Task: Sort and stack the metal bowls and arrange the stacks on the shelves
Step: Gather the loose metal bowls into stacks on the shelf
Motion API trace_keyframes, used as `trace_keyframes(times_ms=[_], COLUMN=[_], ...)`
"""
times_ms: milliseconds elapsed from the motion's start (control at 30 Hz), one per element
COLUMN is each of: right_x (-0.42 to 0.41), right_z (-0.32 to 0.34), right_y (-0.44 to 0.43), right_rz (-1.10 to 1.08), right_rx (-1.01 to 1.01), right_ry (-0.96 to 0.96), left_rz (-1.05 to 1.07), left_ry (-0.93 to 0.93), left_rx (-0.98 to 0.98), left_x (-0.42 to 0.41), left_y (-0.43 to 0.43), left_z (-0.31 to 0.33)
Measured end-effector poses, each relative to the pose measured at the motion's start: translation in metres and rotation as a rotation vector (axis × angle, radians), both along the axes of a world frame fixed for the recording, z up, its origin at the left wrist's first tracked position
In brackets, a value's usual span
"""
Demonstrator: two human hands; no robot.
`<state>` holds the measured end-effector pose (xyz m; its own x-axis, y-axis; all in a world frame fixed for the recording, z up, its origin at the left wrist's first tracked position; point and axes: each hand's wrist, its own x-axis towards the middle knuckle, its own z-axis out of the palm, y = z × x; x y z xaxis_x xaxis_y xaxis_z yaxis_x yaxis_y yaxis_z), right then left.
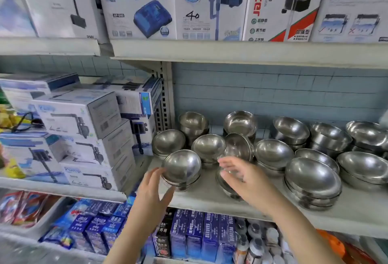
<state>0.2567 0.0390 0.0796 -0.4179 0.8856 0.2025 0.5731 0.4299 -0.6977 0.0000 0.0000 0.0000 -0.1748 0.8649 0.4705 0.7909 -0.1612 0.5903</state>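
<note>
My left hand (151, 188) rests spread against the stack of steel bowls (182, 167) at the shelf's (210, 199) front left, fingers fairly straight, not curled round it. My right hand (243, 179) hovers just beside, blurred, fingers splayed, over a lower stack (225, 188).

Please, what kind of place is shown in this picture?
Probably an aquarium or pet supply shop: an Air Pump box and a Filter box stand on the upper shelf, and stacks of metal bowls fill the lower shelf.
</note>
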Motion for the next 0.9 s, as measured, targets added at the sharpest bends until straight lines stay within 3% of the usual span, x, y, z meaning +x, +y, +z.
trace_keyframes(times_ms=[67, 333, 500, 733, 900], right_x=[-0.025, -0.074, -0.076, -0.076, -0.044], right_z=[0.000, -0.041, -0.059, -0.066, -0.067], right_y=[0.014, 0.044, 0.048, 0.038, 0.020], right_rz=[0.003, 0.022, -0.055, -0.117, -0.485], right_rx=[0.028, 0.062, 0.098, 0.078, 0.242], right_ry=[-0.048, -0.307, -0.194, -0.092, -0.074], left_rz=[-0.009, -0.209, -0.301, -0.295, -0.266], left_ry=[-0.044, -0.277, -0.350, -0.312, -0.324], left_rx=[0.010, -0.259, -0.275, -0.271, -0.306], left_x=[-0.006, -0.032, -0.044, -0.048, -0.047], left_y=[0.016, 0.054, 0.062, 0.063, 0.061], left_z=[-0.002, -0.032, -0.035, -0.032, -0.028])
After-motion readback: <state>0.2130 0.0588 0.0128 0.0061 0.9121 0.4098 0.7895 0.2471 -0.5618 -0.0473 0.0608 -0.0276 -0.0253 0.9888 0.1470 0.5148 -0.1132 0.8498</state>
